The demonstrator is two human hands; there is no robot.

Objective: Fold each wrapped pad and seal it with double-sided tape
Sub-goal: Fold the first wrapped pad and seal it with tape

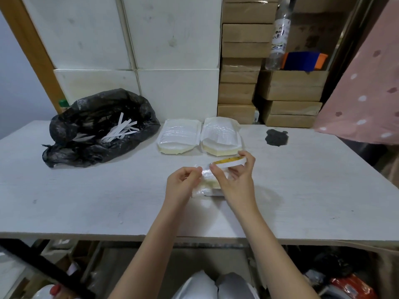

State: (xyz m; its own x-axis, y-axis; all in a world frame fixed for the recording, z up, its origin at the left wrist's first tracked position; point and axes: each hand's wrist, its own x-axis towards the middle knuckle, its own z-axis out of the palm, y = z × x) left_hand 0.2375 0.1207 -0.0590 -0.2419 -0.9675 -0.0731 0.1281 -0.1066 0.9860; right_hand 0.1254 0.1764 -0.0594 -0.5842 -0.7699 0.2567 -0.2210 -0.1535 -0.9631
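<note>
My right hand [234,180] holds a roll of double-sided tape [230,162] with a yellow inner ring, lifted a little above the table. My left hand [183,182] pinches the free end of the tape strip [204,169] just left of the roll. Under both hands lies a folded wrapped pad [206,186], white and glossy, partly hidden by my fingers. Two stacks of wrapped pads sit farther back: the left stack [178,135] and the right stack [220,135].
A black plastic bag [95,128] with several white paper strips lies at the back left of the white table [86,201]. A dark grey lump [276,137] lies at the back right. Cardboard boxes [291,87] and white boxes stand behind; a pink cloth [367,89] hangs at right.
</note>
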